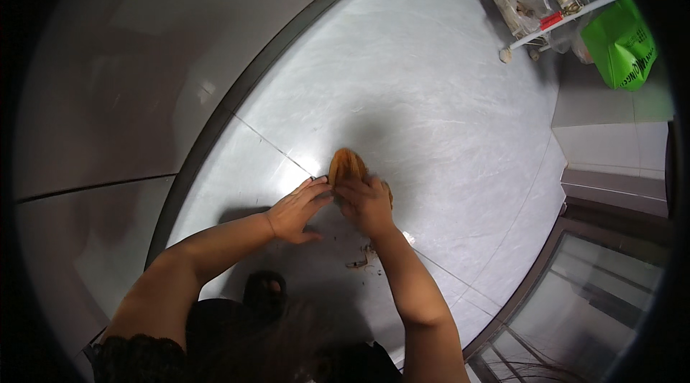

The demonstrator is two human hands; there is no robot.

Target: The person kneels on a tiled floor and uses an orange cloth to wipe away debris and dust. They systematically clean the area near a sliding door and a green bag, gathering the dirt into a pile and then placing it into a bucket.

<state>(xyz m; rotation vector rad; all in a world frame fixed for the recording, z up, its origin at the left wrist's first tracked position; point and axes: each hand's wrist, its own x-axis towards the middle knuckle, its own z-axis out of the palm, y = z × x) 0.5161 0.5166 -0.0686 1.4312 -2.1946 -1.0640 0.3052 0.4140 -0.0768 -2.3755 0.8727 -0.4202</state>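
An orange-brown cloth (346,163), bunched and folded, lies against the pale grey tiled floor in front of me. My right hand (365,206) is closed over it from above, and a bit of the cloth shows past the hand's right side. At the cloth's left edge, my left hand (293,212) stretches out its fingers, tips touching or nearly touching it, with the thumb held apart. Small brown scraps of debris (364,258) are scattered on the floor between my forearms. Whatever is under the right palm is hidden.
A dark shoe (263,289) shows below my left forearm. A white rack (517,42) with plastic bags stands at the far right, a bright green bag (622,48) hanging from it. Dark edging (228,104) borders the floor on the left; a framed glass panel (586,297) is lower right.
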